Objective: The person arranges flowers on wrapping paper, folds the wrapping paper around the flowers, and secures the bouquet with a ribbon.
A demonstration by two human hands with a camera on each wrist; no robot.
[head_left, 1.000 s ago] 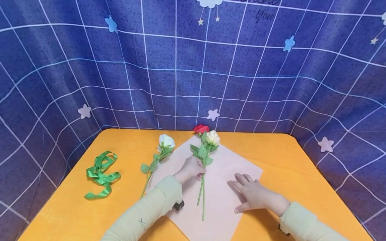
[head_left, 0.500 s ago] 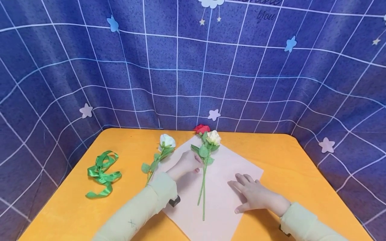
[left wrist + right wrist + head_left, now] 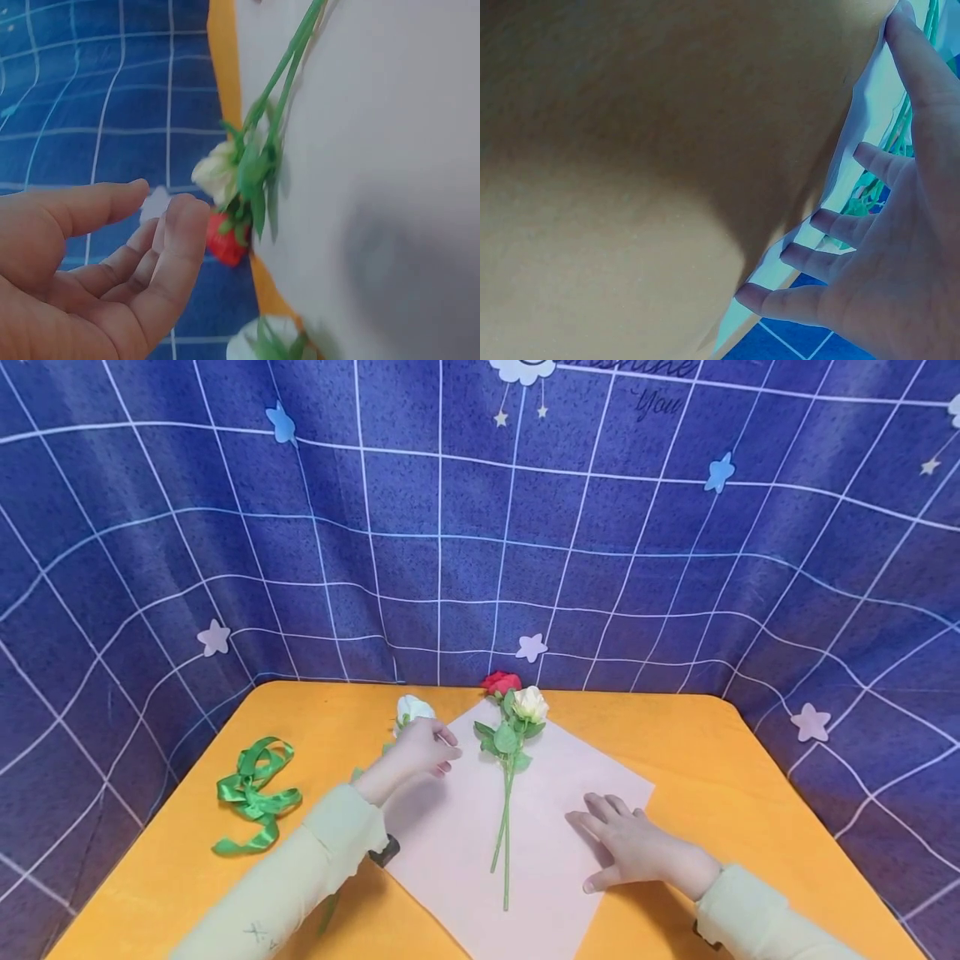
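Note:
A red rose (image 3: pixel 501 682) and a cream rose (image 3: pixel 530 704) lie with crossed stems on a pale pink sheet of paper (image 3: pixel 555 827). My left hand (image 3: pixel 417 748) hovers above the paper's left side, fingers loosely bent and nothing between them. Under that hand and sleeve lies a white rose (image 3: pixel 413 708), its stem mostly hidden. In the left wrist view the left hand (image 3: pixel 112 270) shows a gap between thumb and fingers. With fingers spread, my right hand (image 3: pixel 633 843) rests on the paper's right edge. The right wrist view shows the right hand's fingertips (image 3: pixel 754 297) along that edge.
A tangled green ribbon (image 3: pixel 257 795) lies at the left of the orange table (image 3: pixel 750 827). Behind the table's far edge hangs a blue curtain (image 3: pixel 480 568) with white grid lines and stars.
My left hand has let go of the crossed rose stems and moved left, over the white rose. The two roses stay on the paper. My right hand has not moved.

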